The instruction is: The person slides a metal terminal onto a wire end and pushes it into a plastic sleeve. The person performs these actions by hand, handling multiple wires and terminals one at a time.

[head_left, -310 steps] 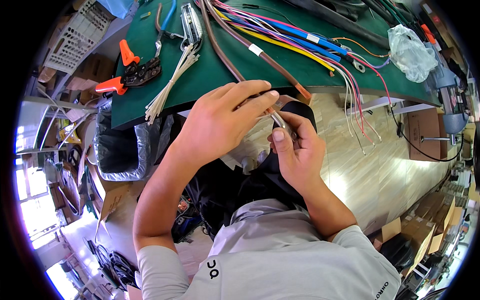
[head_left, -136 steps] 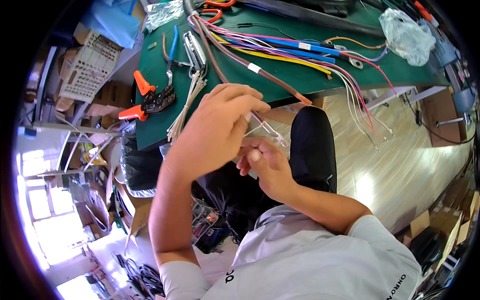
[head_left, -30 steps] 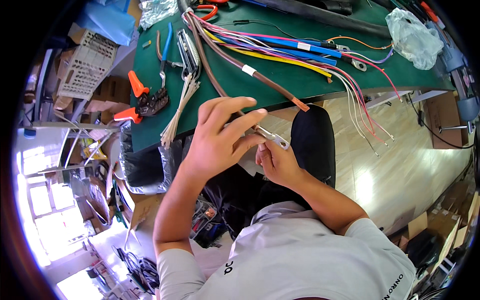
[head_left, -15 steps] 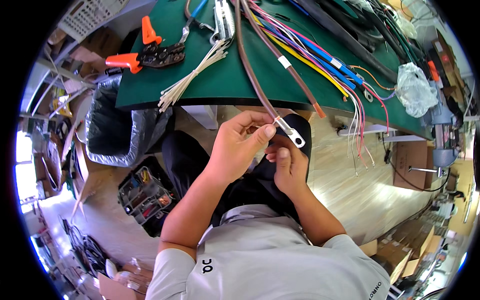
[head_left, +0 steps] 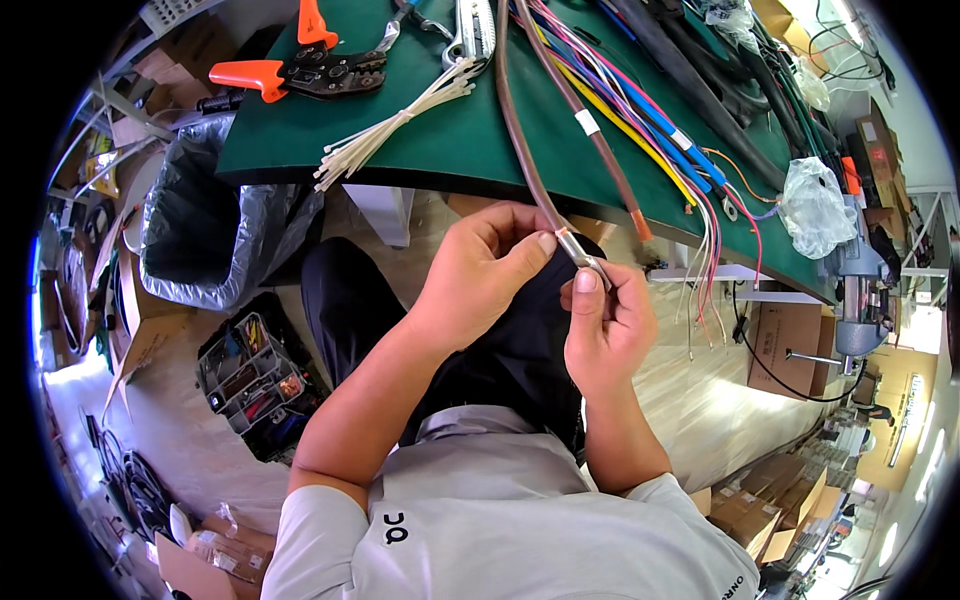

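Observation:
A thick brown cable [head_left: 518, 125] comes down off the table edge, with a silver cable lug [head_left: 572, 246] on its end. My left hand [head_left: 485, 275] is closed, thumb and fingers pinching the cable right by the lug's barrel. A little copper shows there. My right hand [head_left: 608, 330] is closed on the lug's flat end, which its thumb and fingers mostly hide. To the right hangs a second brown cable [head_left: 612, 170] with a white label and a bare copper end, touched by neither hand.
A crimping tool [head_left: 335, 75] with orange handles and a bundle of white cable ties [head_left: 395, 125] lie on the green table [head_left: 270, 140]. Coloured wires [head_left: 660, 120] overhang its edge at right. A lined bin [head_left: 185, 215] and a toolbox [head_left: 255, 380] stand on the left.
My right hand has risen and moved right to take hold of the lug's flat end, covering its hole. The left hand keeps its pinch on the cable. The view has shifted slightly.

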### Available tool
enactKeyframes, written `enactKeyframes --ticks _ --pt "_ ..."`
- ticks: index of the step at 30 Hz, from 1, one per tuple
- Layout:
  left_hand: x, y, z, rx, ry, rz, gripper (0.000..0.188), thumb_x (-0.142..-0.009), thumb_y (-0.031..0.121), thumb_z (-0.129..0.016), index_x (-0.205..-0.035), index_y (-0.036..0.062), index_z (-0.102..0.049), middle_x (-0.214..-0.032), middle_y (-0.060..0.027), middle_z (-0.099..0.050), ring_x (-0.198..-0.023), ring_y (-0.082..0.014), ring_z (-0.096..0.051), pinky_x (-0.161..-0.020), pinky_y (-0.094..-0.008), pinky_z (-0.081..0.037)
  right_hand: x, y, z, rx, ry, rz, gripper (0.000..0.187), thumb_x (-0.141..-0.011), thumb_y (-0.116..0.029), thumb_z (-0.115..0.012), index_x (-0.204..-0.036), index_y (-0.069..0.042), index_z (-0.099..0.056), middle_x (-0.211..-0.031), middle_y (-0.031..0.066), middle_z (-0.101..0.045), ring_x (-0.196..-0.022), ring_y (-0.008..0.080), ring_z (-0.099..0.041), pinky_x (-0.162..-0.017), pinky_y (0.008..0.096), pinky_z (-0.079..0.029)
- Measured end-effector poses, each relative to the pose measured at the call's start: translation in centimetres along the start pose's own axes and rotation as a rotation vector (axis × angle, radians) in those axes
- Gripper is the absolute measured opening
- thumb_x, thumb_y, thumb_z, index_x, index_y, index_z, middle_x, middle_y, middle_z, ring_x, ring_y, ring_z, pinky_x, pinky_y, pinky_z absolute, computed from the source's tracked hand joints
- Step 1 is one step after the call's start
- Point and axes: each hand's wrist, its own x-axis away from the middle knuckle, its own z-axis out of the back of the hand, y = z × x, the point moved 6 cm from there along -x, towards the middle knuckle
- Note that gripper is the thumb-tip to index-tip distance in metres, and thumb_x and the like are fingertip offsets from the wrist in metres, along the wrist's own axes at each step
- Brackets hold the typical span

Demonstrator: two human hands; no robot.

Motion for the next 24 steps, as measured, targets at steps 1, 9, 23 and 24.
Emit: enactKeyframes --ticks 1,9,23,24 --pt "0.0 0.0 0.0 0.009 -0.004 0.004 0.018 -0.093 0.017 -0.063 -0.104 0.0030 -0.063 -0.082 0.0029 -0.058 -0.060 -0.0008 -0.041 -0.050 -0.0180 -0.030 0.0 -0.1 -0.1 0.008 0.001 -0.003 0.016 -0.097 -0.015 -0.060 -0.096 0.001 -0.056 -0.070 0.0030 -0.060 -0.061 0.0058 -0.053 -0.057 0.0197 -0.043" --pt "-0.2 -0.7 0.2 0.215 -0.083 0.125 0.024 -0.096 0.024 -0.060 -0.104 0.0013 -0.063 -0.074 0.0037 -0.051 -0.056 -0.0027 -0.036 -0.049 -0.0185 -0.029 -0.3 -0.5 -0.2 0.061 -0.006 -0.045 0.016 -0.094 -0.013 -0.065 -0.090 0.000 -0.057 -0.065 0.0002 -0.058 -0.057 0.0033 -0.049 -0.052 0.0202 -0.040" --pt "-0.8 -1.4 -0.2 0.255 -0.026 0.119 0.037 -0.096 0.037 -0.062 -0.097 0.0008 -0.067 -0.067 0.0020 -0.051 -0.054 -0.0050 -0.040 -0.050 -0.0197 -0.032 -0.1 0.4 -0.8 -0.066 -0.073 -0.252 0.024 -0.094 -0.021 -0.066 -0.085 -0.001 -0.057 -0.063 -0.0012 -0.057 -0.052 0.0027 -0.045 -0.047 0.0208 -0.036" --pt "-0.7 -1.5 -0.1 0.250 -0.025 0.120 0.037 -0.095 0.038 -0.062 -0.097 0.0009 -0.067 -0.067 0.0018 -0.052 -0.054 -0.0050 -0.040 -0.051 -0.0197 -0.032 0.0 0.7 -0.8 -0.104 -0.087 -0.282 0.024 -0.095 -0.022 -0.065 -0.084 -0.001 -0.057 -0.063 -0.0013 -0.057 -0.052 0.0025 -0.045 -0.047 0.0205 -0.035"
